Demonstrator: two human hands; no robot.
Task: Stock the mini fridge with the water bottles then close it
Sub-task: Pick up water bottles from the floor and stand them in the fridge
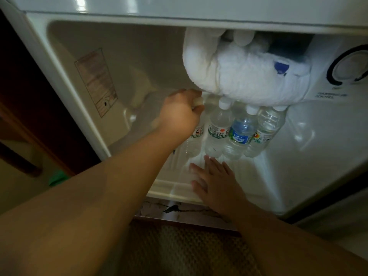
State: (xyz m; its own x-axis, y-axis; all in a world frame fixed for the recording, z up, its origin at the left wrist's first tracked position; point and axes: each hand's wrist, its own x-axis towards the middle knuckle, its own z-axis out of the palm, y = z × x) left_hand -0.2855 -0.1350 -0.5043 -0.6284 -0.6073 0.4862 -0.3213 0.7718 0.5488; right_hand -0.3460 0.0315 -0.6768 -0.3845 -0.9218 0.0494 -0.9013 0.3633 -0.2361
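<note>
R hand [214, 182]: nearest the cam, palm down, fingers spread flat on the fridge floor [249, 176] just in front of the bottle row. Holds nothing; reads as a brace.

L hand [180, 114]: reaches deeper in, fingers curled round the white cap/neck of the 4th bottle [196, 142], the leftmost one. Its body shows below the wrist, upright or nearly so; can't tell if the base is fully down.

Standing row: three bottles upright, shoulder to shoulder, right of the held one — clear bottle [218, 130], blue-label bottle [240, 134], right bottle [264, 130].

Step in hand: prob. seating the held bottle beside the row.

How to do it well: keep grip on the cap till the base sits flat, lower straight, then slide it snug vs. the clear bottle w/o knocking the row. Let go only once it stands alone.

Frost lump [245, 76]: big white mass hanging from the freezer box, right over the caps, touching or nearly so. Little headroom, so don't lift high; go in low.

Temp dial [350, 65]: far right wall, not involved.

Mini fridge [59, 62]: open; door itself not in shot. Closing comes after R hand clears the floor.
</note>
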